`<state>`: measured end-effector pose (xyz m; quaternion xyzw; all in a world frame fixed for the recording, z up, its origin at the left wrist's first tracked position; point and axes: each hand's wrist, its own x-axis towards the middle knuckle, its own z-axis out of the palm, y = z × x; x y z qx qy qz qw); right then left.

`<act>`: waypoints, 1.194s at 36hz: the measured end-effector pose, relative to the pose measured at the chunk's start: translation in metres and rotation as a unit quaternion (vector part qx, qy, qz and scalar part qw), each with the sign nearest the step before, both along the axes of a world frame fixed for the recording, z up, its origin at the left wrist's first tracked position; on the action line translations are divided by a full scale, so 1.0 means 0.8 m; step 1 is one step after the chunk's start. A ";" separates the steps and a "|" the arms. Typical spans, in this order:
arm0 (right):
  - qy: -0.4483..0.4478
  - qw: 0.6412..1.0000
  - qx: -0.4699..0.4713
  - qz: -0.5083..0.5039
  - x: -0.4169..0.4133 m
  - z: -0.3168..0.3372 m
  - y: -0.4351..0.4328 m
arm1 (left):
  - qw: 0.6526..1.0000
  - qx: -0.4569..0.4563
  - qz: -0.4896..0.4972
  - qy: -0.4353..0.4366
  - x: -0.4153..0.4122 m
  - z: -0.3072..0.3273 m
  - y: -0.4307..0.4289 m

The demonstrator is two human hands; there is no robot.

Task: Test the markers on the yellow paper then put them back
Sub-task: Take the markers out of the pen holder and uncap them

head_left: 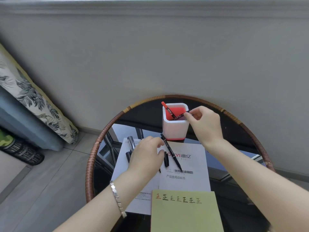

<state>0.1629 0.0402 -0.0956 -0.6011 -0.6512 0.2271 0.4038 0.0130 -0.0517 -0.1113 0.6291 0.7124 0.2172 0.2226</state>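
yellow paper (185, 213) lies at the near edge of the table, its top edge overlapping a white booklet (184, 174). along the top of the paper runs a row of small test marks (178, 199), the leftmost red and the others dark.

our right hand (204, 121) reaches to the white pen holder (174, 129), which has a red inside and stands upright at the far side of the table, just past the booklet. thumb and forefinger pinch the upper end of a black marker (179, 116); the marker tilts, with its lower end down inside the holder. a red marker (167, 108) leans in the holder's left corner, its cap sticking out above the rim.

our left hand (147, 156) is palm down over the booklet with fingers bent. a dark tip shows from under it, but we cannot tell whether the hand grips anything. just right of its fingers a long marker (172, 155) lies slanted on the booklet, and a short black piece (166, 159) lies beside it. left of the hand we see another dark marker (128, 156) and a shiny silver tube (131, 143).

a silver bracelet (117, 198) sits on the left wrist. the round table (91, 164) has a dark glossy top and a wrapped brown rim. a patterned curtain (33, 97) hangs at the left.
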 end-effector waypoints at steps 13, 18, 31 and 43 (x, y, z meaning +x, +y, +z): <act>0.238 0.964 0.067 0.103 0.038 0.060 -0.101 | 0.977 0.201 -0.064 -0.033 0.024 0.018 -0.004; 0.341 0.938 -0.056 0.014 0.044 0.047 -0.114 | 0.977 0.162 -0.141 -0.003 0.038 0.015 -0.021; 0.349 0.901 -0.249 0.071 0.026 0.014 -0.132 | 0.982 0.055 -0.183 0.006 0.049 0.017 -0.036; 0.337 0.923 -0.184 0.034 0.034 0.003 -0.122 | 0.989 -0.010 -0.137 -0.060 0.050 0.012 -0.040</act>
